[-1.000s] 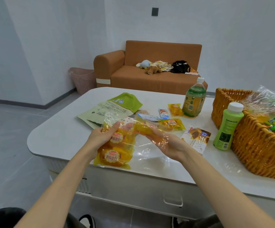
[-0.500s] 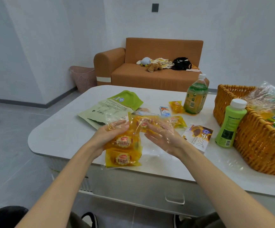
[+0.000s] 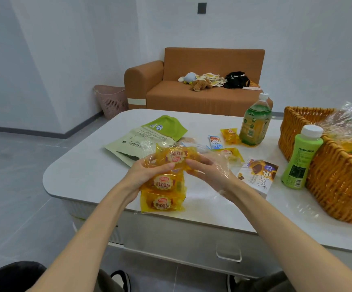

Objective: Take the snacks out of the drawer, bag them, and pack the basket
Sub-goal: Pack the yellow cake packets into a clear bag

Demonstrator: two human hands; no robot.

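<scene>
A clear plastic bag [image 3: 219, 165] holding yellow bread packets [image 3: 162, 204] hangs over the near edge of the white table [image 3: 82, 175]. My left hand [image 3: 147, 173] grips the bag's left side, over the packets. My right hand [image 3: 208, 171] is inside the bag's mouth and pinches another yellow bread packet [image 3: 176, 158]. More snacks lie behind: two yellow packets [image 3: 229, 134], a blue-white packet [image 3: 215, 142], a cake box [image 3: 257, 175]. The wicker basket [image 3: 335, 182] at the right holds a filled clear bag [image 3: 347, 123].
A green tea bottle [image 3: 255, 121] and a light green bottle [image 3: 301, 159] stand beside the basket. Green pouches [image 3: 147, 138] lie at the table's left. A closed drawer with a handle [image 3: 228, 255] sits below the tabletop. An orange sofa [image 3: 194, 95] stands behind.
My right hand has carried a yellow packet left into the bag's mouth, up against my left hand. The bag with its packets has been lifted slightly.
</scene>
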